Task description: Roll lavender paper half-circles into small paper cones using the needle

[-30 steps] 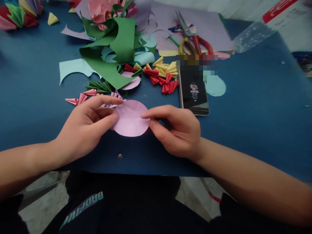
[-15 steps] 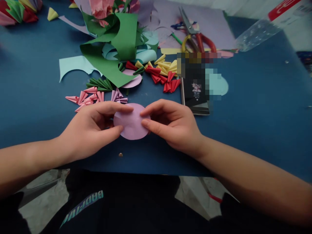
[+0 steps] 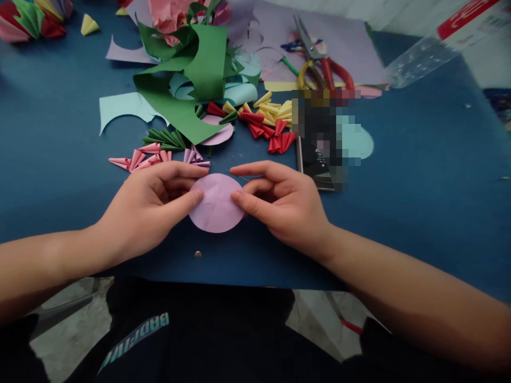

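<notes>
- Blue table (image 3: 59,175): pink paper circle (image 3: 216,205) lies near its front edge.
- Left hand (image 3: 147,210), right hand (image 3: 285,205): thumb and forefinger pinch opposite rims.
- Circle likely featherlight, limp, easily creased; hold by edges.

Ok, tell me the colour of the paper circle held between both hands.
Pale lilac-pink, plain; the paper circle shows in the head view, pinched by left hand and right hand.
</notes>
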A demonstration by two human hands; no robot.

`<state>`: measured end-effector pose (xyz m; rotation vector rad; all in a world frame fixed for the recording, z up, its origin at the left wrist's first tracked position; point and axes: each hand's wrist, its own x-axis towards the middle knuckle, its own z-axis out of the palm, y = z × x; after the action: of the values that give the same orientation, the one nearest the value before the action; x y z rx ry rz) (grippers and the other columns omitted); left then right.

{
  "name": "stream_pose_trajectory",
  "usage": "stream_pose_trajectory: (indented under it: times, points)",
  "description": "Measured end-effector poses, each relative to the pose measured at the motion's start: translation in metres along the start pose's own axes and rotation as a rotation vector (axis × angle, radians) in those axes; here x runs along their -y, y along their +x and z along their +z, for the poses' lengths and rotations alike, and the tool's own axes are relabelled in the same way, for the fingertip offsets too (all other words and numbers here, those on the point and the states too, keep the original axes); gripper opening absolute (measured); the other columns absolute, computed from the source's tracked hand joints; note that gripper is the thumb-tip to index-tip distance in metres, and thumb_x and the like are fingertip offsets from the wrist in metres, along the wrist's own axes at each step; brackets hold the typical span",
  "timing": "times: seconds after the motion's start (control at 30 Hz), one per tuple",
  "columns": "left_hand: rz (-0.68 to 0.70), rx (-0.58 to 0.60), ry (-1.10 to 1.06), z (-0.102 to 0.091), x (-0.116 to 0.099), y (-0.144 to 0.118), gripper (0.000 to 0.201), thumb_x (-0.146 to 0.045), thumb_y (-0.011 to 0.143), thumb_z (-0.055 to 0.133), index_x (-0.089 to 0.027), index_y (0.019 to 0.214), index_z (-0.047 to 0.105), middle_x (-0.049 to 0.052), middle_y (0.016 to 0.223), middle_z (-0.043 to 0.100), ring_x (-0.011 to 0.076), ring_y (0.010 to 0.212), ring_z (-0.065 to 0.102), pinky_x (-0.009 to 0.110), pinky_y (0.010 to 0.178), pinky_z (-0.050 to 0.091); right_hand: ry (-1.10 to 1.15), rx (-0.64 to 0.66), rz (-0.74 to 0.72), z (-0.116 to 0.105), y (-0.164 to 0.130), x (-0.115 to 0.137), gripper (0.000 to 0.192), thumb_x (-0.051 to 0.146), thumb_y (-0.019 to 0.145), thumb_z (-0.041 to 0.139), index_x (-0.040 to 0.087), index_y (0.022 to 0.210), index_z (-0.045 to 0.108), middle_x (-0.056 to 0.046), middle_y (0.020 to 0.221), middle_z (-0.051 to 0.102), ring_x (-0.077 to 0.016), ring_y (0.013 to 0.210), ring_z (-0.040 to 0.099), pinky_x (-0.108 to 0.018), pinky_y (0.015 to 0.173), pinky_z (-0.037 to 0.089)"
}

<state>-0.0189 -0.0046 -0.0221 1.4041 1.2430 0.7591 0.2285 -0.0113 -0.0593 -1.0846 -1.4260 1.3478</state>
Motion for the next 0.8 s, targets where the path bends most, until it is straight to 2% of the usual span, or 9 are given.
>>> stream_pose_trajectory:
  times: [0.17, 0.27, 0.47, 0.6, 0.7, 0.8]
  points:
    - [0.048, -0.052, 0.063, -0.0002, 0.0029, 0.0001, 0.027, -0.034, 0.092, 0.088, -0.025, 0.117, 0.086, 0.005, 0.107, 0.089, 0.0256, 0.097, 0.087, 0.031, 0.084, 0.072, 0.062, 0.006, -0.026, 0.0013, 0.0018, 0.0027, 0.027, 0.035, 0.092, 0.097, 0.019, 0.104, 0.079, 0.002, 0.072, 0.080, -0.0134, 0.059, 0.074, -0.024, 0.058, 0.065]
    - [0.046, -0.076, 0.094, -0.0019, 0.0026, -0.0002, 0.027, -0.033, 0.089, 0.090, -0.026, 0.115, 0.087, 0.004, 0.103, 0.089, 0.0244, 0.093, 0.086, 0.032, 0.083, 0.072, 0.139, 0.010, -0.005, 0.0019, 0.0028, 0.0030, 0.027, 0.041, 0.098, 0.091, 0.019, 0.099, 0.075, 0.002, 0.073, 0.077, -0.0140, 0.059, 0.074, -0.025, 0.055, 0.065]
    - [0.049, -0.087, 0.096, -0.0005, -0.0018, -0.0013, 0.025, -0.035, 0.090, 0.090, -0.025, 0.113, 0.086, 0.003, 0.099, 0.089, 0.0228, 0.089, 0.086, 0.031, 0.080, 0.072, 0.156, 0.037, 0.052, 0.0031, 0.0020, 0.0044, 0.044, 0.037, 0.074, 0.111, 0.020, 0.095, 0.075, 0.001, 0.080, 0.081, -0.0136, 0.063, 0.075, -0.024, 0.060, 0.068]
    - [0.072, -0.102, 0.129, 0.0014, -0.0032, -0.0028, 0.025, -0.030, 0.090, 0.088, -0.024, 0.114, 0.087, 0.003, 0.103, 0.090, 0.0217, 0.092, 0.086, 0.027, 0.081, 0.072, 0.162, 0.020, 0.062, 0.0040, 0.0015, 0.0070, 0.039, 0.036, 0.079, 0.107, 0.020, 0.085, 0.072, 0.003, 0.072, 0.077, -0.0129, 0.059, 0.074, -0.023, 0.058, 0.067]
    - [0.089, -0.098, 0.159, 0.0017, -0.0035, -0.0037, 0.025, -0.031, 0.089, 0.089, -0.024, 0.113, 0.087, 0.001, 0.103, 0.089, 0.0193, 0.091, 0.085, 0.023, 0.079, 0.070, 0.172, 0.032, 0.046, 0.0050, 0.0011, 0.0067, 0.032, 0.033, 0.086, 0.101, 0.021, 0.088, 0.071, 0.004, 0.071, 0.077, -0.0130, 0.059, 0.075, -0.023, 0.056, 0.065]
    - [0.071, -0.060, 0.109, 0.0015, -0.0035, -0.0027, 0.019, -0.031, 0.088, 0.091, -0.024, 0.105, 0.085, -0.001, 0.094, 0.087, 0.0167, 0.083, 0.083, 0.021, 0.076, 0.070, 0.097, -0.013, -0.059, 0.0041, -0.0015, 0.0034, 0.022, 0.023, 0.094, 0.091, 0.023, 0.102, 0.071, 0.007, 0.072, 0.076, -0.0112, 0.056, 0.072, -0.021, 0.053, 0.061]
